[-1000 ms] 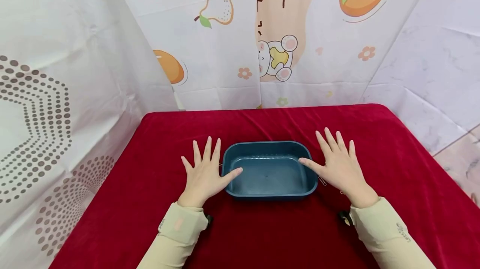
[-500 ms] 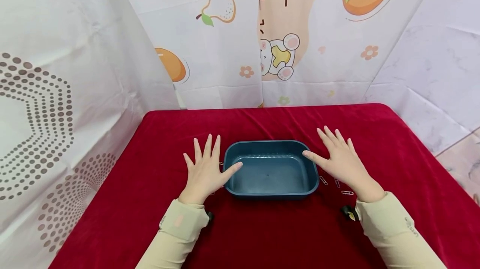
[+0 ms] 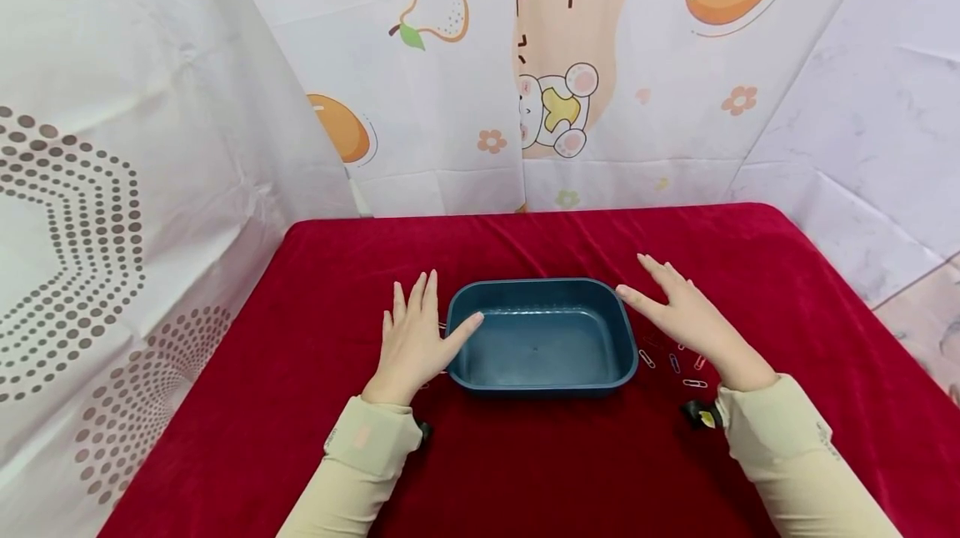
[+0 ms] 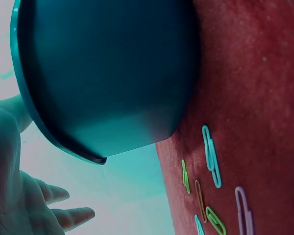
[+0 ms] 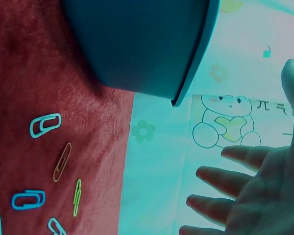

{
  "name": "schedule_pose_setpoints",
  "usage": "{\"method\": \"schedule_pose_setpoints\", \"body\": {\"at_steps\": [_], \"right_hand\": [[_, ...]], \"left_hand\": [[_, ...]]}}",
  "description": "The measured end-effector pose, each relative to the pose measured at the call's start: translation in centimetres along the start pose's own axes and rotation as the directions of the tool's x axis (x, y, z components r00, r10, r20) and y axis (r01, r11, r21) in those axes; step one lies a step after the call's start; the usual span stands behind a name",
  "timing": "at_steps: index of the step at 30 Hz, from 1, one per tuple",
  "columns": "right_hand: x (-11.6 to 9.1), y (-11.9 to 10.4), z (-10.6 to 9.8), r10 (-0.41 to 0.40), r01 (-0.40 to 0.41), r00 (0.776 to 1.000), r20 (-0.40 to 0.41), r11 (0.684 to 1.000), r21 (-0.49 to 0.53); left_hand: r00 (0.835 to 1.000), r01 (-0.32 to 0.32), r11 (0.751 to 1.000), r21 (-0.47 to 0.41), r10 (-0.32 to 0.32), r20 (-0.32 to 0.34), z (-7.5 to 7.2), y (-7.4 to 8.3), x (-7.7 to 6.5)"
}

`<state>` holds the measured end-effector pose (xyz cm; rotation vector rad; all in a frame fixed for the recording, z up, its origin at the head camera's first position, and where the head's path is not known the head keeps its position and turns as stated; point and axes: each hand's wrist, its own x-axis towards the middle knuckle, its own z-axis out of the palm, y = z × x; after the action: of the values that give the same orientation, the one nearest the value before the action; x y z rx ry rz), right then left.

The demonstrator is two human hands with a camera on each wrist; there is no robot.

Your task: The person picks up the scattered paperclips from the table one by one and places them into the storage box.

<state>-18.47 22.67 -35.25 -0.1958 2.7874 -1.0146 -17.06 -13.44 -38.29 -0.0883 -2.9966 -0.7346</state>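
A dark blue-green plastic bin (image 3: 536, 392) stands on the red cloth between my two hands. My left hand (image 3: 412, 346) hovers at its left side with straight fingers, the thumb overlapping the rim in the head view. To the right of the bin, my right hand (image 3: 690, 321) is raised with fingers extended and nothing in its grasp. Below that hand lie several paper clips (image 3: 674, 364), white, blue and red among them. More paper clips (image 4: 211, 156) lie on the cloth left of the bin, mostly hidden by my left hand in the head view.
The red velvet cloth (image 3: 555, 471) covers the whole table. Behind it hangs a white curtain (image 3: 442, 121) with fruit and bear prints. Another curtain (image 3: 180, 188), with brown dots, runs along the left side.
My right hand has shifted slightly right and turned more edge-on, uncovering more paper clips. The left hand's fingers have drawn closer together. The bin stays in place.
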Motion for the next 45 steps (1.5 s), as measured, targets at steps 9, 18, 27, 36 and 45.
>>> {"method": "schedule_pose_setpoints", "body": {"at_steps": [9,18,27,36,45], "right_hand": [[0.1,1.6,-0.1,0.049,-0.049,0.999,0.008,0.994,0.099],[0.5,3.1,0.0,0.078,-0.079,0.997,0.014,0.976,0.202],[1.2,4.7,0.0,0.154,-0.151,0.988,0.006,0.959,0.239],[1.2,6.2,0.3,0.193,-0.188,0.981,0.003,0.951,0.245],[1.1,6.8,0.5,0.190,-0.179,0.981,-0.043,0.968,0.175]], "left_hand": [[1.000,-0.013,0.998,-0.059,0.012,-0.022,0.6,-0.1,0.1],[1.000,0.027,0.996,-0.082,-0.027,0.002,1.5,-0.3,0.1],[0.998,0.068,0.982,-0.178,-0.066,0.017,2.0,-0.4,0.4],[0.990,0.137,0.953,-0.272,-0.135,0.026,2.3,-0.3,0.6],[0.987,0.158,0.933,-0.322,-0.160,0.020,2.6,-0.8,0.8]]}}
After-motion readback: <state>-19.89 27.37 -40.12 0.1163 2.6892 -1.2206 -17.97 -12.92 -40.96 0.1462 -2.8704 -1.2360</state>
